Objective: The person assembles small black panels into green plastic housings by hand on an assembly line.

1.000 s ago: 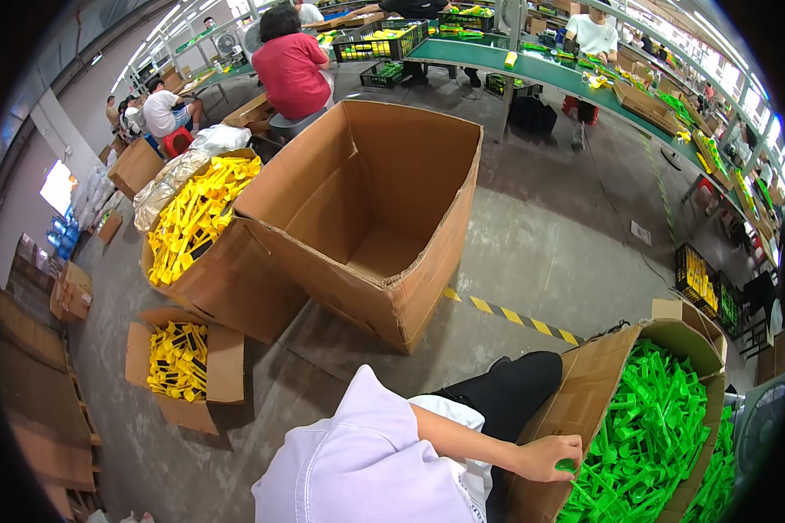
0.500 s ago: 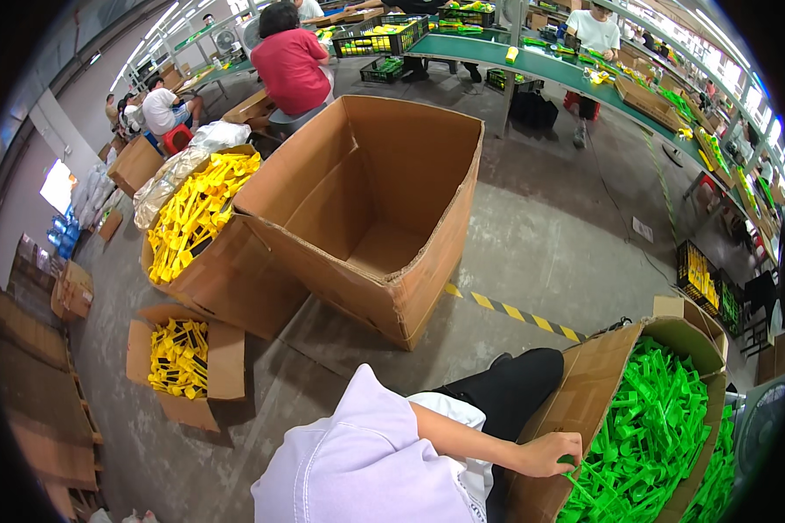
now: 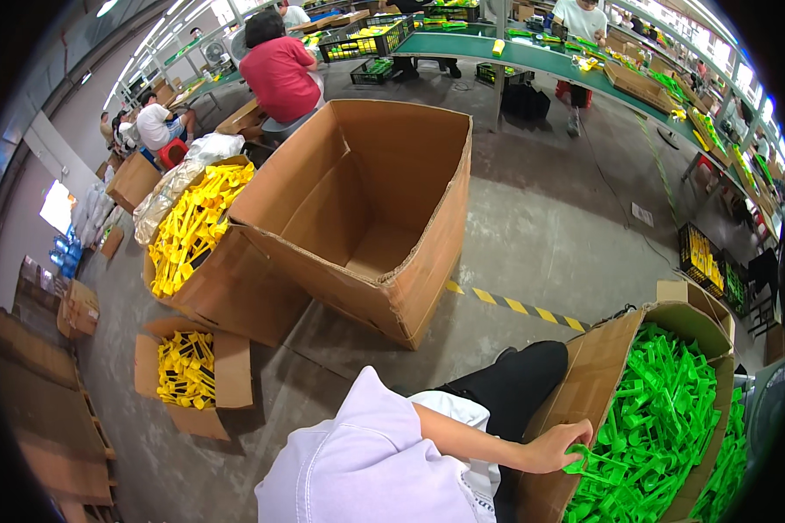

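Note:
My left hand reaches right across the near edge of a tall cardboard carton. Its fingers are closed on a green plastic spoon-like piece with a rounded, cupped end; part of the piece is hidden by the fingers. Beneath and beside it, a heap of similar green plastic pieces fills the carton, whose brown wall leans by my black-trousered knee. The bare forearm comes out of a light purple sleeve. My right hand is out of view.
A large open carton with nothing visible inside stands ahead. Left of it are a carton of yellow pieces and a small box of yellow-and-black ones. Black-and-yellow tape crosses the floor. People sit along green-topped benches.
My left hand has lifted slightly at the carton's edge, and the green spoon-like piece now shows more clearly in its fingers. The view has shifted a little.

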Tool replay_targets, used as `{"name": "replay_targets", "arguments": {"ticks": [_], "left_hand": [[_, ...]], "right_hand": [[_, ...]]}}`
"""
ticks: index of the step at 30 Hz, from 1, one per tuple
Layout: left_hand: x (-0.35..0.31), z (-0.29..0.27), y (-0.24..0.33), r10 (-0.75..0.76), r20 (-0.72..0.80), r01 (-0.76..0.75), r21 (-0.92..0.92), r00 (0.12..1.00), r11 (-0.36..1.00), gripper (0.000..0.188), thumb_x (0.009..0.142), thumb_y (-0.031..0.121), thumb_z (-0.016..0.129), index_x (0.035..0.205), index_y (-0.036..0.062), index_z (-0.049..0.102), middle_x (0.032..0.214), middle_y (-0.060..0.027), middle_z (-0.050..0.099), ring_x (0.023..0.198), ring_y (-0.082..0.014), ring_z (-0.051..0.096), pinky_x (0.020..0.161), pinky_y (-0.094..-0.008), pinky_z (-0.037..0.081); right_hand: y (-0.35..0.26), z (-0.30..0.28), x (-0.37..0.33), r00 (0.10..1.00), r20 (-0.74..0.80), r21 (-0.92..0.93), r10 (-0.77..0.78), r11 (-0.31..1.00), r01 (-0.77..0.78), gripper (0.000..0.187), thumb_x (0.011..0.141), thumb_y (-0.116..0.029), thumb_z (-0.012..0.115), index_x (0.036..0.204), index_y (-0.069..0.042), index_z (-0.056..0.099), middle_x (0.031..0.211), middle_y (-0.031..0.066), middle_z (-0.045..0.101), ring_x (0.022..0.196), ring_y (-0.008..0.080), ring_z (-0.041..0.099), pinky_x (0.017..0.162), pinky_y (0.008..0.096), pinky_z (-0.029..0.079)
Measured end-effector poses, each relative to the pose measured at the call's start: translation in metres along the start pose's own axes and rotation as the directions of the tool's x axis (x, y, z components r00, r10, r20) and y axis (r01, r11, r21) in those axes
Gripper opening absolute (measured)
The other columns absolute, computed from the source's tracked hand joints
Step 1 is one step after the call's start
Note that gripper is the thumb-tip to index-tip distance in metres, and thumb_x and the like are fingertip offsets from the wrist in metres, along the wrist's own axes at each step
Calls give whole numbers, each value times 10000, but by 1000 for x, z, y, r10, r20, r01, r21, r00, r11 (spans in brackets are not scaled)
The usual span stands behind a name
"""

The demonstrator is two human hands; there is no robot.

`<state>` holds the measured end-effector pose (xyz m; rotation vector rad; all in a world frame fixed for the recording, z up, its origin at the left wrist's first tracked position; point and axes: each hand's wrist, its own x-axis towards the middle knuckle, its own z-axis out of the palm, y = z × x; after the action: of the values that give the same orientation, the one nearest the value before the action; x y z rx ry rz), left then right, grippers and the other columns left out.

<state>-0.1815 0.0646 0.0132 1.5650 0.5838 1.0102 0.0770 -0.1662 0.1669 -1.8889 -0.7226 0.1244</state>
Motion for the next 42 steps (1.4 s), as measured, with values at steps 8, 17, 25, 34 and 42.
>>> {"name": "replay_targets", "arguments": {"ticks": [8, 17, 25, 34, 42], "left_hand": [[8, -8, -8, -351, 87, 346, 69, 932, 936, 254, 767, 76, 667, 1005, 19, 598, 905, -107, 610, 821, -188, 602, 719, -306, 481], [13, -9, -9, -587, 289, 652, -255, 756, 714, 134, 871, 16, 617, 996, 11, 568, 840, 2, 588, 696, -46, 529, 596, -196, 418], [14, -10, -5, -601, 333, 685, -298, 727, 665, 115, 892, 69, 606, 982, 3, 578, 792, -12, 609, 668, -65, 554, 593, -215, 455], [17, -14, -8, -584, 366, 685, -293, 725, 667, 123, 917, 128, 581, 951, 10, 591, 778, -31, 617, 656, -78, 572, 569, -241, 493], [17, -14, -6, -562, 417, 691, -296, 715, 659, 120, 924, 142, 572, 934, 24, 554, 785, -50, 628, 649, -114, 599, 567, -262, 505]], "right_hand": [[-15, 156, -30, 974, 154, 205, 165, 959, -194, 245, 782, -33, 667, 987, -31, 532, 831, -24, 473, 758, 68, 492, 605, 186, 396], [-34, 174, -29, 859, 505, 715, 86, 516, -472, 317, 838, -63, 556, 1134, 51, 542, 1016, 234, 652, 652, 181, 634, 540, 247, 500], [-20, 177, -35, 858, 357, 318, 370, 815, -484, 197, 866, -120, 658, 973, 46, 664, 675, 33, 642, 461, 37, 485, 401, 198, 331], [-25, 181, -29, 813, 363, 423, 456, 696, -580, 210, 891, -205, 656, 791, -20, 661, 520, -54, 470, 390, 20, 335, 370, 200, 217], [-27, 198, -49, 953, 80, 400, 291, 867, -298, 108, 839, -32, 668, 905, 43, 628, 767, 32, 576, 564, 65, 499, 461, 197, 368]]}}
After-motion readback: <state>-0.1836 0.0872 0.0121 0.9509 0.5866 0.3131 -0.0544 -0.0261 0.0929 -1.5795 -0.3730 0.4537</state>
